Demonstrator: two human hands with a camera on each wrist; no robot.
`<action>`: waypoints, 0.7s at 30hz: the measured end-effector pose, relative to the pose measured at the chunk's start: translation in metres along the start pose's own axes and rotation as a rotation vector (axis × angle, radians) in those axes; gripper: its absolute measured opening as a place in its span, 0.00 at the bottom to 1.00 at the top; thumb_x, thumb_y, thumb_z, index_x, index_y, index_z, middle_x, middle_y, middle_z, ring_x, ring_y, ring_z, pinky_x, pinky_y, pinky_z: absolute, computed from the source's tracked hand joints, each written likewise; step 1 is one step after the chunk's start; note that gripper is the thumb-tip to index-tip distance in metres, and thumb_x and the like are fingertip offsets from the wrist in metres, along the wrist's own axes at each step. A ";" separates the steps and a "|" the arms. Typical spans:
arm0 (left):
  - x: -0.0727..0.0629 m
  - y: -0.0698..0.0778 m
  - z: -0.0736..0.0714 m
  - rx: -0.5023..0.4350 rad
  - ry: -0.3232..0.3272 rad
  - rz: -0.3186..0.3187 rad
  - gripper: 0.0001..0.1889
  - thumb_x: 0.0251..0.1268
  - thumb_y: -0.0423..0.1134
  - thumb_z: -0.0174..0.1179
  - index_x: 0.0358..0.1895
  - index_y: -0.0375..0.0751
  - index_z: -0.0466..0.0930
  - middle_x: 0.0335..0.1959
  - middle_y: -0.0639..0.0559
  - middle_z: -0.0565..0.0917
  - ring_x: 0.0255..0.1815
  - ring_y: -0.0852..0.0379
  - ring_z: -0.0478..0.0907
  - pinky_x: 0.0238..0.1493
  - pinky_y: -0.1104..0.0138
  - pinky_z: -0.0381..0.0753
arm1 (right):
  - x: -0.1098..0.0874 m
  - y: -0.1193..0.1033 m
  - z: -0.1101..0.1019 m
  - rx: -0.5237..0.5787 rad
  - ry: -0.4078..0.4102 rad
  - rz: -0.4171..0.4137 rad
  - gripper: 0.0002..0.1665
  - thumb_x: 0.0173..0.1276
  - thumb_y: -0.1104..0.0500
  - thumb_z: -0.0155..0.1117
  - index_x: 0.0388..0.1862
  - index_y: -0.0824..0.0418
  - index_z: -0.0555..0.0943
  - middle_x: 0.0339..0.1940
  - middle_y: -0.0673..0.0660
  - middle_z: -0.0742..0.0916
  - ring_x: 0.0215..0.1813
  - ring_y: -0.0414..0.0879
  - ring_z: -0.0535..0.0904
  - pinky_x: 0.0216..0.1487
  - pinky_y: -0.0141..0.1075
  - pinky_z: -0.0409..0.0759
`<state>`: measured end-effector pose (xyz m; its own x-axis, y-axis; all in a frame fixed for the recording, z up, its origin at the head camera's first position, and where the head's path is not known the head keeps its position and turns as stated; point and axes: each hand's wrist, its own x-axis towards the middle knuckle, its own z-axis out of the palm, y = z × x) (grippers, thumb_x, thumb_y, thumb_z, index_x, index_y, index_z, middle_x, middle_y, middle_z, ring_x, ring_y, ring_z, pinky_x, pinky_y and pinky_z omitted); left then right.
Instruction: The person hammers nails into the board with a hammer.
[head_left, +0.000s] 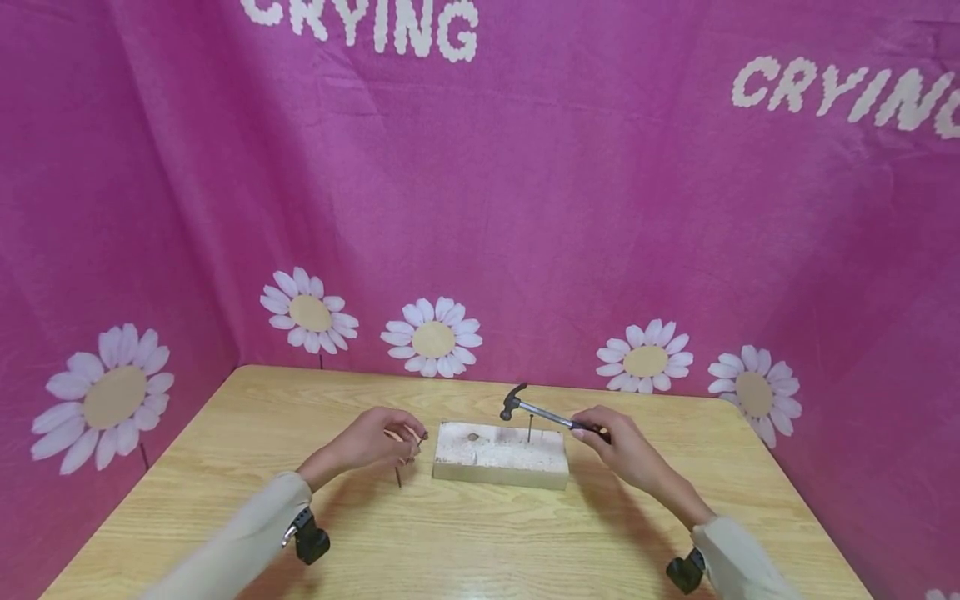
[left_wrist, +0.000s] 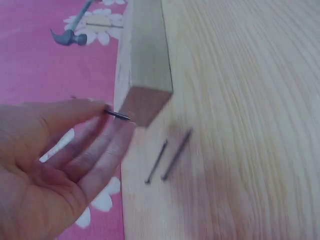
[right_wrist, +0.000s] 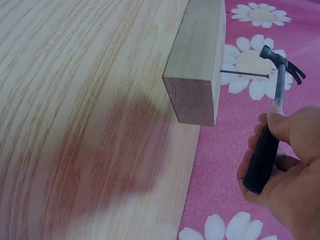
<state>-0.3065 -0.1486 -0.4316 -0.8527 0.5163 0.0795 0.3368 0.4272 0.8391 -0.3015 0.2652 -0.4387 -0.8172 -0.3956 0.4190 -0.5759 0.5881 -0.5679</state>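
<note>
Hammer [head_left: 551, 416] in grip of right hand [head_left: 617, 442], 3 o'clock of block [head_left: 498, 460]; spare nail [left_wrist: 118, 115] in pinch of left hand [head_left: 378, 437], 9 o'clock. Upright nail [head_left: 530, 429]: 2 o'clock on block. Possible faults: bent nail from off-centre blow; block skid, unheld.

Open lane on surface [head_left: 480, 542], nr side, btwn sleeves [head_left: 247, 525], up to wood block [head_left: 501, 473]. Strip btwn block & far edge too; pink curtain [head_left: 525, 217] walls off beyond. Upright nail [head_left: 530, 428] + claw hammer [head_left: 547, 414] obstruct above block's R half. R hand [head_left: 621, 442] blocks twd R edge; L hand [head_left: 378, 437], pinched nail [left_wrist: 118, 115] & 2 loose nails [left_wrist: 177, 154] twd L edge.
</note>
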 end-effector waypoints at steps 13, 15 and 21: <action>0.046 0.021 0.047 -0.174 0.134 -0.015 0.07 0.72 0.33 0.67 0.45 0.32 0.85 0.40 0.41 0.89 0.39 0.56 0.87 0.41 0.60 0.90 | -0.001 0.003 -0.011 -0.052 0.034 -0.009 0.06 0.75 0.66 0.66 0.47 0.64 0.87 0.37 0.50 0.85 0.37 0.37 0.74 0.37 0.32 0.78; 0.053 0.023 0.056 -0.195 0.146 -0.016 0.07 0.72 0.33 0.66 0.46 0.31 0.85 0.41 0.41 0.88 0.39 0.55 0.87 0.42 0.61 0.90 | -0.002 0.003 -0.014 -0.052 0.036 -0.010 0.06 0.75 0.66 0.66 0.47 0.64 0.87 0.37 0.50 0.85 0.37 0.37 0.74 0.36 0.31 0.78; 0.074 0.028 0.086 -0.262 0.164 0.016 0.09 0.72 0.31 0.66 0.47 0.27 0.86 0.43 0.40 0.89 0.39 0.51 0.88 0.44 0.60 0.90 | -0.007 0.005 -0.024 -0.070 0.086 -0.005 0.06 0.74 0.67 0.67 0.47 0.65 0.87 0.37 0.50 0.85 0.36 0.36 0.73 0.35 0.31 0.76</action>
<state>-0.3254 -0.0346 -0.4482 -0.9085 0.3855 0.1612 0.2540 0.2029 0.9457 -0.2986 0.2881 -0.4275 -0.8076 -0.3387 0.4829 -0.5748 0.6351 -0.5160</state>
